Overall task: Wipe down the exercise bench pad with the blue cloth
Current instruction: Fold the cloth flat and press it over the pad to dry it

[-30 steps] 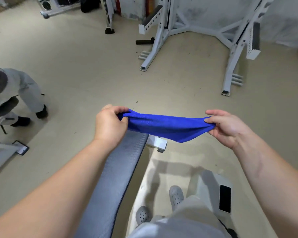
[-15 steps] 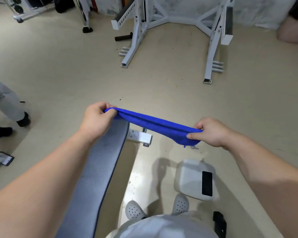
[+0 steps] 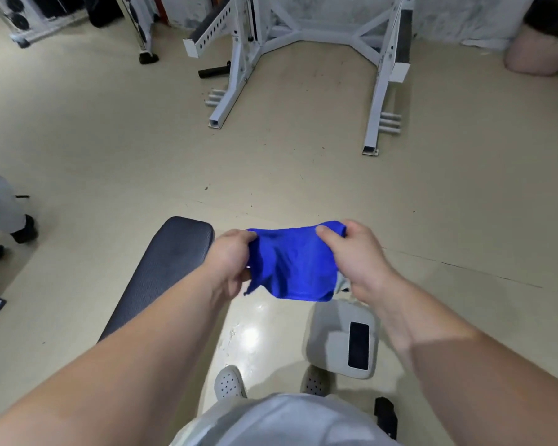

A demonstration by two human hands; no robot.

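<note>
Blue cloth (image 3: 292, 265) bunched mid-frame, pinched between left hand (image 3: 231, 257) and right hand (image 3: 356, 257), clear of bench pad (image 3: 168, 259) lower left. Risk: wadded cloth skips patches.

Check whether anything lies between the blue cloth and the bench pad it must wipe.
Nothing visible does. The blue cloth hangs between the left hand and the right hand, just right of the bench pad, whose top looks bare.

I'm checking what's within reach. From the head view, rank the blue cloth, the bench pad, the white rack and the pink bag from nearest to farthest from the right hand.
1. blue cloth: held by the right hand.
2. bench pad: left, beyond the left hand.
3. white rack: ahead, across the floor.
4. pink bag: far right corner.
</note>
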